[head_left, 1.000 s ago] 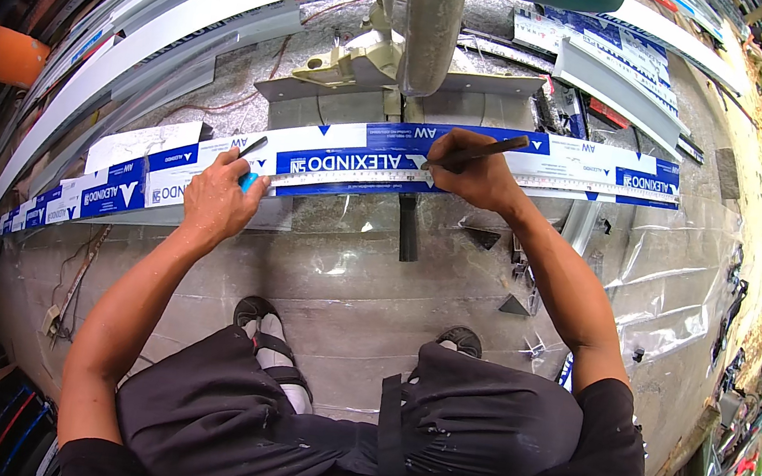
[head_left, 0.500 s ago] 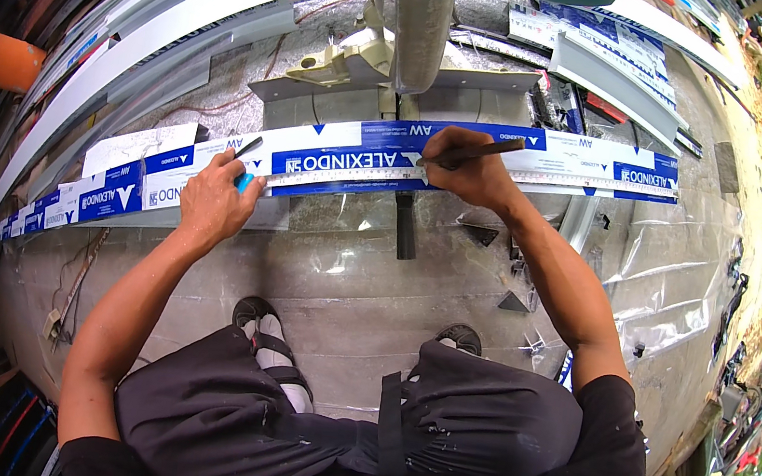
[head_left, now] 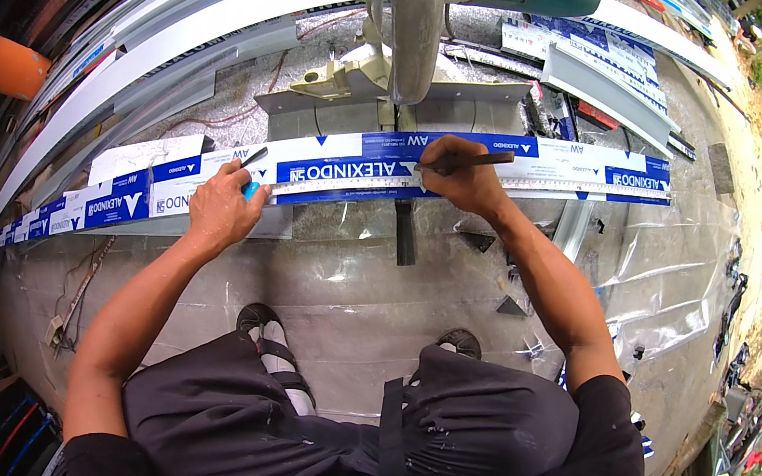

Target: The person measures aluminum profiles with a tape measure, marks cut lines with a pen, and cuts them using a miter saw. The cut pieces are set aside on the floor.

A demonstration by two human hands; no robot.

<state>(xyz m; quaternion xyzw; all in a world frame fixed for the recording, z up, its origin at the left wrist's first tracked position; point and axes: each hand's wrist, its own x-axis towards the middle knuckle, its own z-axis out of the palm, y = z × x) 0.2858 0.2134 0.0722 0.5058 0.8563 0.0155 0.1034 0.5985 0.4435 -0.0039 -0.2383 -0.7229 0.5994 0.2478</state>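
A long profile (head_left: pixel 563 156) wrapped in blue and white printed film lies crosswise in front of me, and a pale measuring strip (head_left: pixel 544 187) with graduation marks runs along its near side. My left hand (head_left: pixel 225 202) is closed near the strip's left end, over a small light-blue object (head_left: pixel 252 190) that is mostly hidden. A thin dark stick (head_left: pixel 254 158) pokes out beyond those fingers. Farther right, my right hand (head_left: pixel 456 178) rests on the profile, gripping a dark slender tool (head_left: pixel 484 161) whose tip is hidden by the fingers.
Just behind the profile stands a cutting machine with a grey guard (head_left: pixel 416 38) and a metal fence (head_left: pixel 478 99). Long white profiles (head_left: pixel 175 39) lie at the far left, grey channel pieces (head_left: pixel 606 90) at the far right. Black scraps (head_left: pixel 514 306) and clear film (head_left: pixel 663 307) litter the floor.
The whole view has shifted slightly. Both hands stay at about the same places along the profile, still holding their things; the right hand's tool has tilted a little.
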